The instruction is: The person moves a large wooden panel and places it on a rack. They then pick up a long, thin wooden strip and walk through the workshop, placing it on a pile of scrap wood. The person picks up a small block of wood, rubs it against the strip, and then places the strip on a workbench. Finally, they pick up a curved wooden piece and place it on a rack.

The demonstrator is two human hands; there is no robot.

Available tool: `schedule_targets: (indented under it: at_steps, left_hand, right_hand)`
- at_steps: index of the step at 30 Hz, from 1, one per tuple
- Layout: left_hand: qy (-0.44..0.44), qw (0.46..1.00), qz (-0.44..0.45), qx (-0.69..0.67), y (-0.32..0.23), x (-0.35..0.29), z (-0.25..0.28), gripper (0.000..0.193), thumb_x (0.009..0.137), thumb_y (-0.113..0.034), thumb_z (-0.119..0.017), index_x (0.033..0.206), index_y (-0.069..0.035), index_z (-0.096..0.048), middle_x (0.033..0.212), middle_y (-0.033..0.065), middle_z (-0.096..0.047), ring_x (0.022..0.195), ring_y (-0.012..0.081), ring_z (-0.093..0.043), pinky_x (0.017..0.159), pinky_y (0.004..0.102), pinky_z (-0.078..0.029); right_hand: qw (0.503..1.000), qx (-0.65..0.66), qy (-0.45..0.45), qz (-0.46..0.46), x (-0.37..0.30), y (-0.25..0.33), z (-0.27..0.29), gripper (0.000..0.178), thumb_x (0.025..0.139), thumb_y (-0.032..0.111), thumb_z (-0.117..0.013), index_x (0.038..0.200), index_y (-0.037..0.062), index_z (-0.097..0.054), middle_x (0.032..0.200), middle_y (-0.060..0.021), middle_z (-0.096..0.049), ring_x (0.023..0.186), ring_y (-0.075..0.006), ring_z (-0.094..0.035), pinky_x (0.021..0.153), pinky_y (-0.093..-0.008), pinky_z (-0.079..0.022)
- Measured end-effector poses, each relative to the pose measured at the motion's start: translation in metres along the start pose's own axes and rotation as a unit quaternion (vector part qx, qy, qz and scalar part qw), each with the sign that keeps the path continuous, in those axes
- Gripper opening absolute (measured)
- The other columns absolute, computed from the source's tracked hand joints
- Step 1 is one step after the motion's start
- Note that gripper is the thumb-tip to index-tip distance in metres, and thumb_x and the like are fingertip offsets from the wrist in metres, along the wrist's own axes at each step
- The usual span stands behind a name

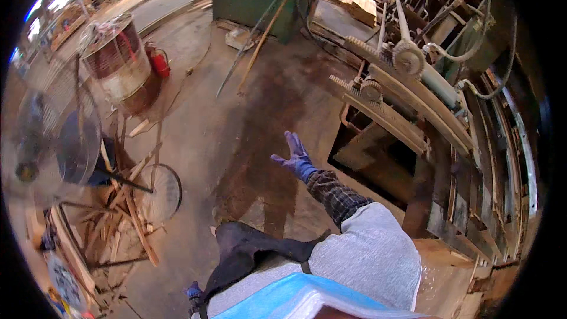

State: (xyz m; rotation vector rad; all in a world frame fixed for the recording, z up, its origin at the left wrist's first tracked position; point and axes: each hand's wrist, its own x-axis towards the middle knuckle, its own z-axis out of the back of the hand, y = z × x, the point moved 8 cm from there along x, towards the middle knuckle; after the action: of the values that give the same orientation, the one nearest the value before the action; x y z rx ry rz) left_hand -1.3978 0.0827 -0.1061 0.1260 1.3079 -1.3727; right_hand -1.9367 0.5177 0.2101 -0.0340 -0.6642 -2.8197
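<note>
My right hand (297, 158), in a blue-purple glove, reaches forward over the floor with its fingers spread. Nothing is in it, and it touches nothing. A checked cuff shows above the glove, below a grey sleeve. Nearest to this hand is the dark opening (378, 162) at the foot of a machine on the right. My left hand (193, 290), gloved too, hangs low beside my body at the bottom edge. Only a little of it shows, and its fingers cannot be made out.
Toothed racks and a gear wheel (409, 59) belong to the machine at right. A rusty drum (118, 62) and a red fire extinguisher (158, 60) stand at far left. Closer on the left are a large fan (50, 124) and scrap wood strips (139, 224). Poles (266, 38) lean against a green cabinet (251, 3).
</note>
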Motion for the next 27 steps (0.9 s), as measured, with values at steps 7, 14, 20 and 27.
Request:
schedule_targets:
  at_steps: [7, 14, 20, 27]
  left_hand:
    - [0.083, 0.739, -0.361, 0.563, -0.245, 0.151, -0.098, 0.034, 0.084, -0.024, -0.053, 0.115, -0.010, -0.056, 0.102, 0.0134, -0.063, 0.095, 0.0345, -0.059, 0.100, 0.0523, -0.028]
    - [0.254, 0.914, -0.309, -0.062, -0.680, 0.127, -0.417, 0.028, 0.082, -0.019, -0.060, 0.098, 0.002, -0.050, 0.081, 0.0043, -0.054, 0.074, 0.0171, -0.049, 0.068, 0.0325, -0.044]
    - [0.369, 0.865, -0.337, -0.038, -0.871, 0.104, -0.658, 0.016, 0.080, -0.012, -0.063, 0.080, -0.008, -0.047, 0.067, -0.0038, -0.045, 0.061, 0.0063, -0.042, 0.053, 0.0218, -0.034]
    - [0.241, 0.915, -0.313, 0.079, -0.943, 0.235, -0.687, 0.017, 0.078, -0.017, -0.061, 0.077, -0.003, -0.053, 0.067, 0.0041, -0.051, 0.060, 0.0137, -0.048, 0.052, 0.0281, -0.040]
  right_hand:
    - [0.976, 0.098, -0.046, -0.191, 0.085, -0.050, -0.036, 0.087, 0.073, 0.046, -0.068, 0.137, 0.0009, -0.030, 0.143, -0.0224, -0.023, 0.134, -0.0319, -0.021, 0.109, -0.0372, -0.021]
    - [0.890, 0.125, -0.138, -0.416, 0.207, -0.188, -0.038, 0.073, 0.076, 0.046, -0.063, 0.126, -0.0047, -0.043, 0.136, -0.0234, -0.036, 0.130, -0.0320, -0.032, 0.107, -0.0375, -0.026]
    - [0.766, 0.478, -0.189, -0.386, 0.496, -0.218, -0.022, 0.061, 0.079, 0.040, -0.063, 0.119, -0.0036, -0.051, 0.125, -0.0178, -0.051, 0.115, -0.0235, -0.048, 0.095, -0.0339, -0.038]
    - [0.840, 0.352, -0.306, -0.278, 0.779, -0.315, 0.097, 0.051, 0.083, 0.040, -0.054, 0.104, -0.0065, -0.057, 0.104, -0.0191, -0.062, 0.100, -0.0292, -0.056, 0.085, -0.0362, -0.042]
